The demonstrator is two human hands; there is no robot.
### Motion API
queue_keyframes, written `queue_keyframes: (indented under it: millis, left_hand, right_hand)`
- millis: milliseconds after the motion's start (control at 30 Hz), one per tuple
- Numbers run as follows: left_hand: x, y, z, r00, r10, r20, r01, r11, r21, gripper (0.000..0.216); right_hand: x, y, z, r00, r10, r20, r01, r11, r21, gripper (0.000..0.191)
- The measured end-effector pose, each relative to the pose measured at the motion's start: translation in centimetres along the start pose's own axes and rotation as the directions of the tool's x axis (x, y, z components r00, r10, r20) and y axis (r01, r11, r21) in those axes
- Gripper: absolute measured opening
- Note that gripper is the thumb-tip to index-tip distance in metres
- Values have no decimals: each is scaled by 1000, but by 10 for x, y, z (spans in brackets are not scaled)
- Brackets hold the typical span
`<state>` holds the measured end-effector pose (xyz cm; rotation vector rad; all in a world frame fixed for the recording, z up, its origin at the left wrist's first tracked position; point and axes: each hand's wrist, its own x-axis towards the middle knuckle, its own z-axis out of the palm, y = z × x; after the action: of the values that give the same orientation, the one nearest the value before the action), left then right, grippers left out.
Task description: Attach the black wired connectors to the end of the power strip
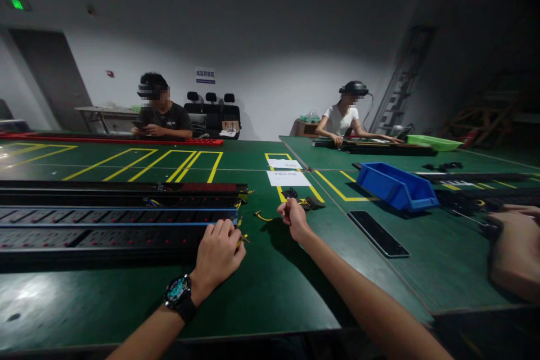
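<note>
My left hand [219,250], with a watch [177,292] on its wrist, is closed over the right end of the nearest long black rail [139,239]. Short yellow wires [243,238] stick out beside its fingers. Behind it lie a blue-edged black rail [126,215] and another dark rail [105,194], side by side. My right hand [293,218] is held above the table with its fingers pinched together; what they hold, if anything, I cannot make out. Just beyond it are small black parts [314,202], and a yellow wire [265,217] shows to its left.
White paper sheets [288,179] lie on the green table [270,292]. On the right are a phone [377,233], a blue bin [394,185] and another person's hand [517,250] at the edge. Two people sit across the table; a green tray [434,142] stands beside one.
</note>
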<state>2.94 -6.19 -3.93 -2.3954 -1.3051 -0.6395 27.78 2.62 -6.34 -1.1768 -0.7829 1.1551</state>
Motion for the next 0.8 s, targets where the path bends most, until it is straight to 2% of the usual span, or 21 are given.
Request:
queue_keyframes:
  millis: [267,700,800]
  left_hand:
    - [0,0,0,1000,7,29,-7,1000,21,14]
    - [0,-2,0,996,94,-8,-94,995,28,13]
    - [0,-3,1,996,83,-11,-83,996,18,11]
  right_hand:
    - [-3,-2,1,1000,3,-6,-3,1000,-14,47]
    - [-5,-3,3,1000,9,26,-7,997,-77,44]
    - [-6,-4,4,1000,20,18,-19,996,-92,45]
